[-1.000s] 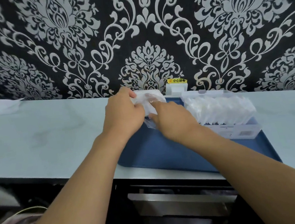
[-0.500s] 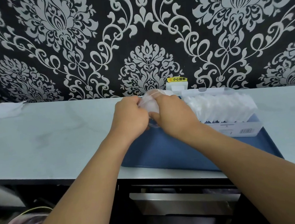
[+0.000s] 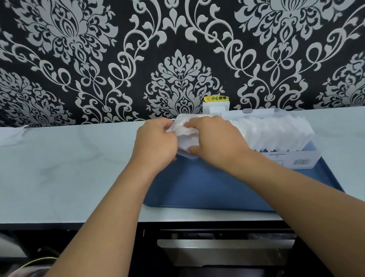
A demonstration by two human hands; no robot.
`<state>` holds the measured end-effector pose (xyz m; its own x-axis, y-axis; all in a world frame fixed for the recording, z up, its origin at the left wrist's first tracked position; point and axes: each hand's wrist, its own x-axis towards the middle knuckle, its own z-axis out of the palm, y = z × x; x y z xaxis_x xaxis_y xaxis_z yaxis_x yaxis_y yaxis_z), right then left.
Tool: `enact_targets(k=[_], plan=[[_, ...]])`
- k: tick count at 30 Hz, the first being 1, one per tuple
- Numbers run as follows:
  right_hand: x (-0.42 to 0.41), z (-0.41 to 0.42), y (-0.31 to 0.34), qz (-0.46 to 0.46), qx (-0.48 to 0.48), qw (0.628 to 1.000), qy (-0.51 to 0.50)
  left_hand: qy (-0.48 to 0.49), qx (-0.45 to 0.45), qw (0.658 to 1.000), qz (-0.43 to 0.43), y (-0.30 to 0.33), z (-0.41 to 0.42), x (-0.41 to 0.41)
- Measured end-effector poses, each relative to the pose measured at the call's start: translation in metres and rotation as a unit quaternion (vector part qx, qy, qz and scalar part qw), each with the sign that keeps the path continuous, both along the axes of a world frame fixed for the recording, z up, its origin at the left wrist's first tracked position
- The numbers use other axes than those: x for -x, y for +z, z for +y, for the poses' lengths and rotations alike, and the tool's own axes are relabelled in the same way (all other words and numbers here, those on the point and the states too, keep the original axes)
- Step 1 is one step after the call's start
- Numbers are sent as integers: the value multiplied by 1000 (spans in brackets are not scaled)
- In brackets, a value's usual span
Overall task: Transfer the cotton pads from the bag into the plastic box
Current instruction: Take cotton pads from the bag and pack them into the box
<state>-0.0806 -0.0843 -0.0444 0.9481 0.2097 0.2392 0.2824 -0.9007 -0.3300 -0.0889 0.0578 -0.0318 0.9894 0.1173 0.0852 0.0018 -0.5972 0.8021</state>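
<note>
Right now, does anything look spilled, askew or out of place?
Nothing spilled. The pads stand in a row in the box; both hands grip the bag. One loose white sheet lies far left.

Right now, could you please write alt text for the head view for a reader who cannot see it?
Both hands, left hand and right hand, grip a crumpled clear bag above a blue tray on a pale counter. To the right, a clear plastic box holds a row of white cotton pads.

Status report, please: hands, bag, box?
Left hand and right hand both grip the bag. Plastic box already holds a row of pads. Nothing blocking.
</note>
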Motion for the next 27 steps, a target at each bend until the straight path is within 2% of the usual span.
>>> enact_targets(k=[5,9,12,15,18,20,22,24,26,27], plan=[[1,-1,4,18,8,1000,3,-20,9,1000,14,-3,0,-2],[-2,2,-4,-12,51,999,-13,-35,13,999,21,-5,0,-3],[-6,5,-8,-34,52,998,-12,-35,-31,999,10,-6,0,-2],[-6,1,-8,-13,-23,999,36,-14,-70,997,-6,-8,1,-5],[1,-10,-4,-12,-72,994,79,10,-58,998,1,-8,7,-9],[8,-18,2,-1,-148,983,106,15,-53,998,18,-7,10,-10],[16,-27,16,67,-286,948,120,9,-41,998,50,-4,11,-8],[21,-39,30,138,-418,892,100,5,-23,997,80,-4,10,-7],[23,-54,38,186,-488,850,63,2,-72,995,69,0,2,-1],[23,-63,40,201,-503,839,41,4,-113,993,35,3,-3,3]])
